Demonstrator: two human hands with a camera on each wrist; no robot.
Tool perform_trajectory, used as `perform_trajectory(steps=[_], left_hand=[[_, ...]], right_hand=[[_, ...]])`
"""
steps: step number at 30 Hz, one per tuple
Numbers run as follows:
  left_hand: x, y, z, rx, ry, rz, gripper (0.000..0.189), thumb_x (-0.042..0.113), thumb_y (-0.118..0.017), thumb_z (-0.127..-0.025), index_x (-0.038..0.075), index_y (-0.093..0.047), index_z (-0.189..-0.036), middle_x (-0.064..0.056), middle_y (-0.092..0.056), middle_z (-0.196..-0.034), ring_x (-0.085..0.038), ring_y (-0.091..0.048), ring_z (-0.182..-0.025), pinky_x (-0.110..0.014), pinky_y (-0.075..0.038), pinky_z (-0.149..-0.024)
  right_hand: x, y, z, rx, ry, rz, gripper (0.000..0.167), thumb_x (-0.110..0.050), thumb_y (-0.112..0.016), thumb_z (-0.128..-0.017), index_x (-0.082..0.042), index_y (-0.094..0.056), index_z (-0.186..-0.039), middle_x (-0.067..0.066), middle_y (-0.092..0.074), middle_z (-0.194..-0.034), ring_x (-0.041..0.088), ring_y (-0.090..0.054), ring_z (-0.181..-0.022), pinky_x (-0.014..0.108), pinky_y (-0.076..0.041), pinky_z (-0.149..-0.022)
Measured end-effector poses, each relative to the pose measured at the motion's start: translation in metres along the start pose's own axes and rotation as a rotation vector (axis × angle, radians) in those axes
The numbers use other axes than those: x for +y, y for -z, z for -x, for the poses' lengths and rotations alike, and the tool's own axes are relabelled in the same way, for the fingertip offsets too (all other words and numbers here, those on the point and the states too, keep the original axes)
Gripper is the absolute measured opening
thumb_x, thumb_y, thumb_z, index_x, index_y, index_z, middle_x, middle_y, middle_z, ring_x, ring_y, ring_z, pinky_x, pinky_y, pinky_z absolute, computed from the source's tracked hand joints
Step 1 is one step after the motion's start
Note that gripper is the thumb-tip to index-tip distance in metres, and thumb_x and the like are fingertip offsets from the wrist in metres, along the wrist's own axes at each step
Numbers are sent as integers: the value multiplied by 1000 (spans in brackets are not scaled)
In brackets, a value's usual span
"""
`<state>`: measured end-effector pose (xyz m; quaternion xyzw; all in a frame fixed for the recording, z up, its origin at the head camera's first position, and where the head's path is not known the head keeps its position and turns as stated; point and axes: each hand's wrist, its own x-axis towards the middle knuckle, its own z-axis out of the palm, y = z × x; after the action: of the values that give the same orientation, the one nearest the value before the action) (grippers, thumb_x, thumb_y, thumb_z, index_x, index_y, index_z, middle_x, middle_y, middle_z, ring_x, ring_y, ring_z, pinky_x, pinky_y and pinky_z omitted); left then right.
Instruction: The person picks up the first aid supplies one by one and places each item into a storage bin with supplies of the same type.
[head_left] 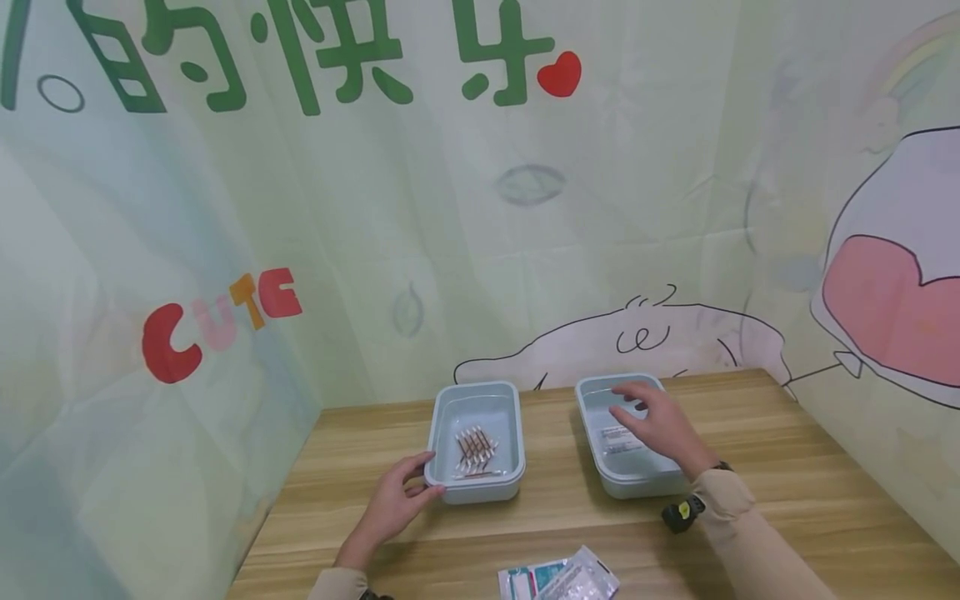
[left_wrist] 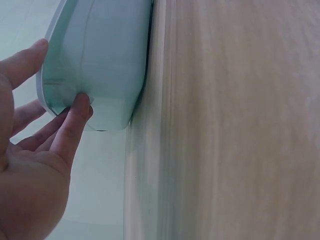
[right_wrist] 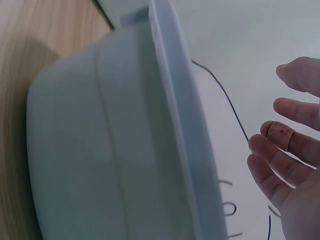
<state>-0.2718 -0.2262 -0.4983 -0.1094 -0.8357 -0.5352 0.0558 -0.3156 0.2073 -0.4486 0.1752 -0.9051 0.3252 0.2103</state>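
My left hand (head_left: 395, 501) grips the front left corner of a pale blue plastic bin (head_left: 483, 493), its fingers along the left side and thumb at the front. In the left wrist view the fingers (left_wrist: 75, 122) lie against the bin's outer wall (left_wrist: 112, 65). Inside that bin are several brown-stemmed cotton swabs (head_left: 476, 448) with white tips. Over a second pale blue bin (head_left: 637, 485) hovers my right hand (head_left: 662, 425), fingers apart and holding nothing. A printed whitish packet (head_left: 619, 439) lies in this bin, partly hidden by the hand.
Two overlapping packets, one teal and white (head_left: 517, 581), one silvery (head_left: 581, 577), lie at the table's front. Both bins stand near the back edge of the wooden table (head_left: 551, 467). Behind it hangs a printed cloth (head_left: 450, 233). A black wrist device (head_left: 681, 515) is on my right wrist.
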Motion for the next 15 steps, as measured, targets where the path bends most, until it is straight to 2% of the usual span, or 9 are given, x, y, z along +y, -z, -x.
perform_trajectory(steps=[8, 15], left_hand=[[-1, 1, 0, -7, 8, -2, 58, 8, -79, -80, -1, -55, -133, -21, -58, -128, -39, -58, -118, -26, -59, -90], [-1, 0, 0, -4, -7, -8, 59, 8, -80, -79, -3, -55, -132, -22, -58, -127, -40, -58, -117, -26, -59, -89]], right_hand=[[22, 11, 6, 3, -89, 29, 35, -24, -68, -91, -5, -65, -120, 16, -66, -118, 34, -62, -104, 51, -58, -85], [40, 20, 10, -16, -186, 0, 38, -24, -65, -93, -4, -62, -124, 22, -61, -128, 40, -57, -113, 56, -54, -92]])
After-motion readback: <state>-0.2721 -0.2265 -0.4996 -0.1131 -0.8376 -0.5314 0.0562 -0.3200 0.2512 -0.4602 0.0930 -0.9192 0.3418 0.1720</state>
